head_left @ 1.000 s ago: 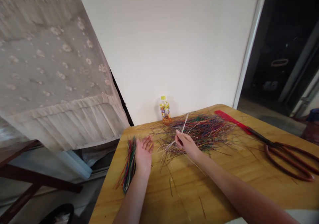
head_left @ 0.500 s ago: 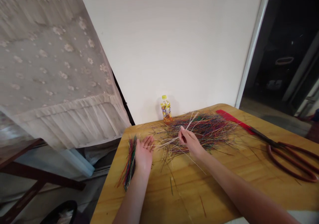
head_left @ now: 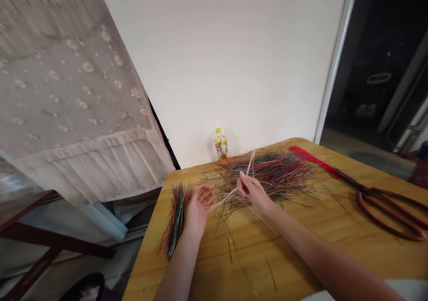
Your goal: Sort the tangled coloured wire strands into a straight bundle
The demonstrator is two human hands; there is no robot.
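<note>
Table: yellow wooden table point(head_left: 254, 265), seen from above, its far corner against the wall.
Background: white wall point(head_left: 217, 60) behind the table; pale flowered curtain point(head_left: 67, 91) hanging at left.
Main pile: loose tangle of thin multicoloured strands point(head_left: 277, 176), mid-table.
Bundle: gathered multicoloured strands point(head_left: 174, 220), lying apart from the pile, near the table's left edge.
Right hand point(head_left: 252, 191): closed, pinching pale strands point(head_left: 227, 197) at the pile's near edge.
Left hand point(head_left: 198, 212): open, fingers spread, just beside the bundle.
Scissors point(head_left: 388, 214): large, red-handled, at right.
Red strip point(head_left: 309, 159): flat, beneath the scissor blades' tips.
Bottle point(head_left: 221, 148): small, yellow-labelled, upright behind the pile.
</note>
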